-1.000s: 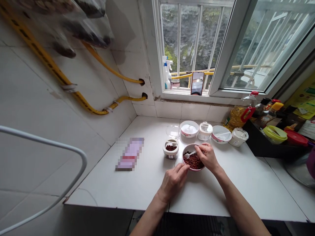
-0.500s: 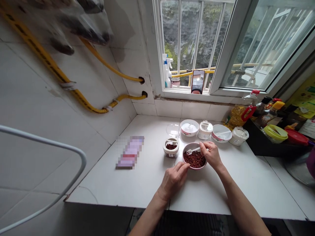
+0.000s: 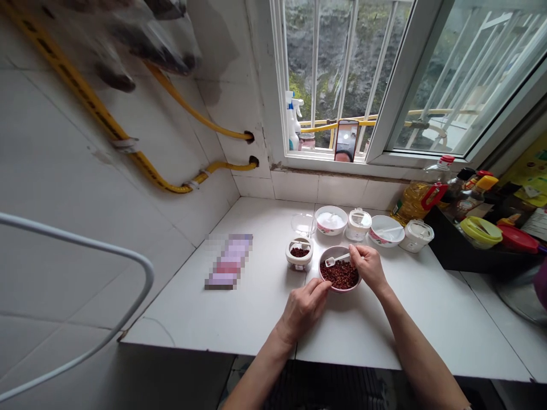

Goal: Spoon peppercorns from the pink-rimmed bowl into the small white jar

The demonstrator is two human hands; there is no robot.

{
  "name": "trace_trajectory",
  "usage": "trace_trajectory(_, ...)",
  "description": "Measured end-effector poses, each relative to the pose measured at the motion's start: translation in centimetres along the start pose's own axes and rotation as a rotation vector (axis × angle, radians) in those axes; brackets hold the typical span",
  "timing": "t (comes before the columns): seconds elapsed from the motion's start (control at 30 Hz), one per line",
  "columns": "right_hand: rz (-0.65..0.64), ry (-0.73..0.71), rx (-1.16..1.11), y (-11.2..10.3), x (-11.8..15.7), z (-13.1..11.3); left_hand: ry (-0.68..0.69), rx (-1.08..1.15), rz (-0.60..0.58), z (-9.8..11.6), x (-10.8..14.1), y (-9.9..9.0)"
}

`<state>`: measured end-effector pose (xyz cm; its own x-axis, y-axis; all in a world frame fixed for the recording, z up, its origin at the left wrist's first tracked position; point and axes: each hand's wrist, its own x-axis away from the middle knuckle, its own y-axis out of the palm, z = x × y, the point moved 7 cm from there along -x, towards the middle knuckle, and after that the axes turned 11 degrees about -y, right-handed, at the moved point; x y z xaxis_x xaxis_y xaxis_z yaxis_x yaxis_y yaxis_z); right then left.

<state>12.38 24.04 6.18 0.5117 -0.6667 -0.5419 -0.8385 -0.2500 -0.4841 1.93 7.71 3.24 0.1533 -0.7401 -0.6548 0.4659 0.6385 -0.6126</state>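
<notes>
A bowl with a pink rim holds dark red-brown grains (image 3: pixel 341 277). My left hand (image 3: pixel 306 304) grips the bowl's near left edge between thumb and fingers. Pinched in my right hand (image 3: pixel 368 266) is the handle of a small white spoon (image 3: pixel 330 262), whose head is over the grains at the bowl's far left side. Just left of the bowl stands an open jar (image 3: pixel 299 261) with similar grains inside. Its clear lid (image 3: pixel 303 224) appears to lie behind it.
Behind are a bowl of white powder (image 3: pixel 331 228), a lidded jar (image 3: pixel 358 225), another white bowl (image 3: pixel 387 239) and a second jar (image 3: pixel 416 239). An oil bottle (image 3: pixel 416 199) and a black tray (image 3: pixel 444 242) stand right. A blurred purple item (image 3: pixel 231 262) lies left.
The view has shifted slightly. Both hands keep nearly the same places, and the spoon's head is still over the grains, tilted a little differently.
</notes>
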Motion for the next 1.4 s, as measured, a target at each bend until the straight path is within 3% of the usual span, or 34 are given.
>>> trace_trajectory(0.23,0.061,0.099,-0.21,0.6,-0.5,-0.2,-0.009,-0.009,-0.003,-0.3,0.1,0.3)
trace_trajectory(0.33,0.078,0.038,-0.217,1.2,-1.3,-1.9,-0.009,0.005,-0.002,-0.2,0.0,0.1)
trace_trajectory(0.5,0.091,-0.335,0.105,2.7,-2.0,-6.7,-0.017,0.004,0.0,0.0,-0.1,0.0)
trace_trajectory(0.6,0.001,-0.6,0.32,4.4,-1.4,-9.2,-0.023,-0.011,-0.013,0.0,-0.1,0.2)
trace_trajectory(0.67,-0.048,-0.682,0.372,4.9,-1.1,-9.7,-0.026,-0.013,-0.022,-0.1,-0.1,0.2)
trace_trajectory(0.73,-0.009,-0.663,0.359,4.0,-1.2,-9.3,-0.028,-0.01,-0.022,-0.1,0.0,0.2)
trace_trajectory(0.83,0.075,-0.522,0.304,1.0,-1.9,-7.2,-0.022,0.006,-0.005,-0.1,0.0,0.1)
trace_trajectory(0.93,0.003,-0.368,0.289,-1.1,-2.3,-4.7,-0.017,0.018,-0.002,-0.1,0.0,0.0)
trace_trajectory(1.0,-0.102,-0.294,0.275,-1.2,-2.1,-3.3,-0.012,0.019,-0.004,-0.1,0.0,0.0)
trace_trajectory(1.13,-0.239,-0.235,0.201,0.6,-1.1,-2.0,-0.007,0.012,-0.004,0.0,-0.1,0.0)
trace_trajectory(1.23,-0.23,-0.203,0.151,1.6,-0.8,-1.7,-0.005,0.011,0.008,0.0,-0.1,-0.1)
trace_trajectory(1.4,-0.115,-0.143,0.128,0.3,-0.9,-1.5,0.002,0.016,0.018,0.1,-0.1,-0.2)
